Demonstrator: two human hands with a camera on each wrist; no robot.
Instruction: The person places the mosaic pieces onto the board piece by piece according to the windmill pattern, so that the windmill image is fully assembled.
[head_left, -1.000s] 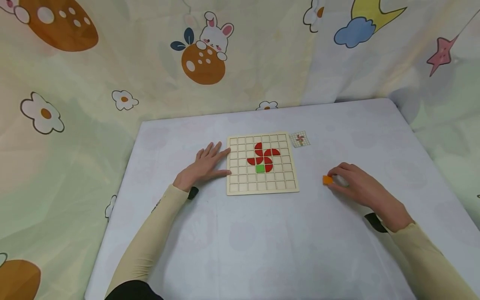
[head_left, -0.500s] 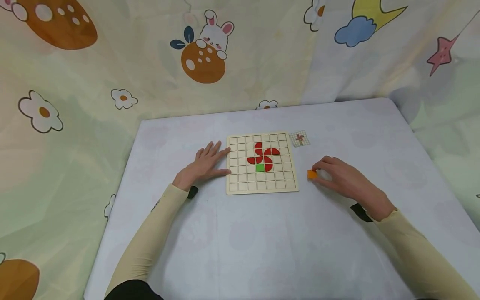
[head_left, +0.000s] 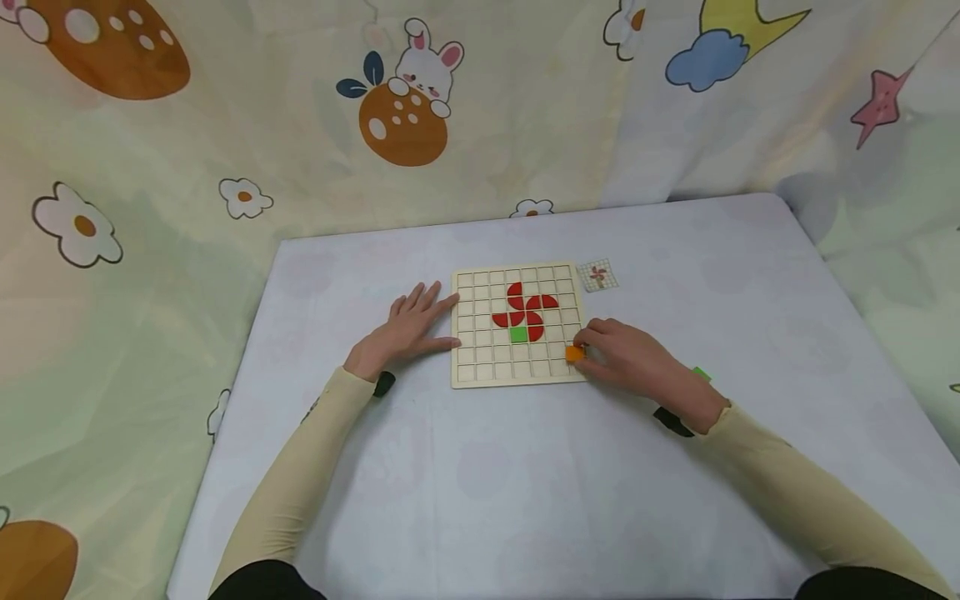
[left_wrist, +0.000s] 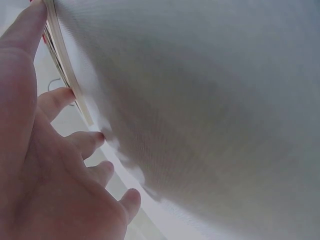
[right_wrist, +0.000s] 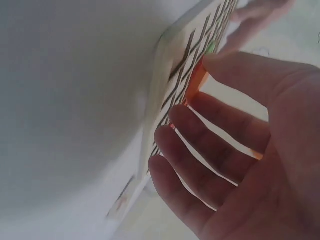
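Observation:
A pale wooden grid board lies on the table. Several red quarter-round pieces form a pinwheel on it, with a green square piece just below. My left hand is spread flat at the board's left edge, thumb and index fingertip touching it; the left wrist view shows the same fingers against the board's side. Over the board's right edge, my right hand pinches an orange square piece between thumb and index finger. In the right wrist view the orange piece appears edge-on above the grid.
A small card printed with a pinwheel on a grid lies by the board's upper right corner. Something green shows partly behind my right wrist. A white cloth covers the table, and a patterned curtain hangs behind it.
My right hand has moved left with the orange piece, from the table on the right to the board's right edge. The green thing behind the wrist has come into sight. My left hand stays put.

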